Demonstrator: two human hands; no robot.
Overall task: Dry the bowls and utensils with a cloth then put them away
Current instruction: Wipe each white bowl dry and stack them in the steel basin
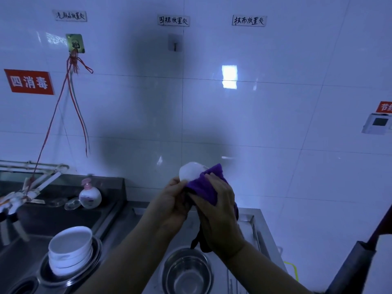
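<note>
Both forearms rose above the worktop [252, 217]. The left hand [171, 203] curled its grip round a white bowl [189, 171]; the right hand [216, 200] pinched a purple cloth [203, 185] against it.

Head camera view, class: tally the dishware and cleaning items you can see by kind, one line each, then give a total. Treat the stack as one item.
White bowl being wiped in the hands: 1
Stack of white bowls: 1
Stainless steel bowl: 1
Purple cloth: 1
Pump soap bottle with pink top: 1
Total: 5
</note>
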